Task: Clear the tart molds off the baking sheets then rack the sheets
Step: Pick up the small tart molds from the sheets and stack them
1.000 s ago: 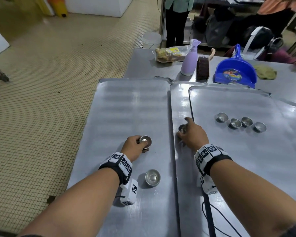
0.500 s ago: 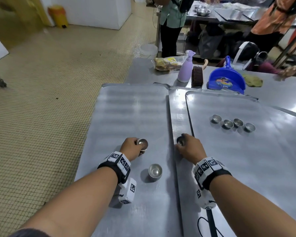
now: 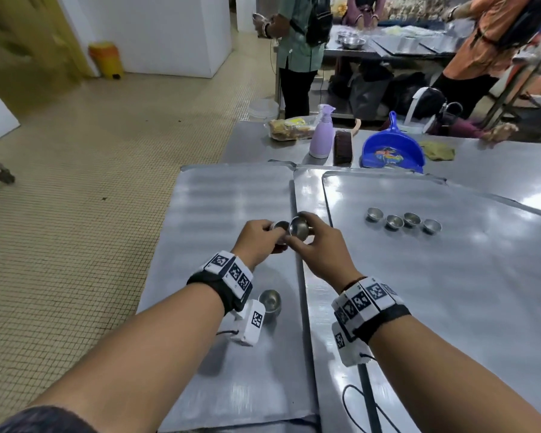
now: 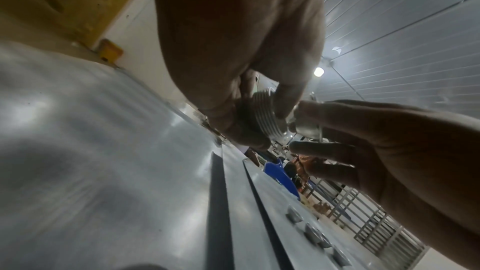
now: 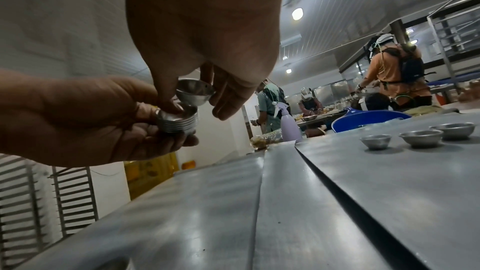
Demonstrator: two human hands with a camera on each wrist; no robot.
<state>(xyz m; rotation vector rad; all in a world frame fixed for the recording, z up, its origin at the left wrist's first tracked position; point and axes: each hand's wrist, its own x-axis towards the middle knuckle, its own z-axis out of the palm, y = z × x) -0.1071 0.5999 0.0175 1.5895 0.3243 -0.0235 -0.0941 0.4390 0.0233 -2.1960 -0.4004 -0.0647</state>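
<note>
My left hand [image 3: 260, 237] holds a stack of nested metal tart molds [image 3: 278, 228] above the left baking sheet [image 3: 231, 195]. My right hand [image 3: 317, 245] pinches a single tart mold [image 3: 299, 226], tilted right over the stack's mouth. In the right wrist view the single mold [image 5: 194, 91] sits just above the ribbed stack [image 5: 178, 123], and my right thumb touches the stack's rim. The left wrist view shows the stack [image 4: 262, 114] beside the single mold [image 4: 306, 128]. One loose mold [image 3: 269, 300] stands on the left sheet near my left wrist. Several molds [image 3: 403, 220] stand in a row on the right baking sheet [image 3: 450, 276].
A third sheet [image 3: 310, 189] lies under the right one. Behind the sheets stand a purple spray bottle [image 3: 322, 135], a brush [image 3: 342, 146], a blue dustpan [image 3: 392, 151] and a food bag [image 3: 289, 128]. People work at the back tables. A sheet rack [image 5: 39, 192] stands left.
Both hands have lifted off the sheets and come together over the seam between them. The right hand's mold now hangs tilted over the stack in the left hand.
</note>
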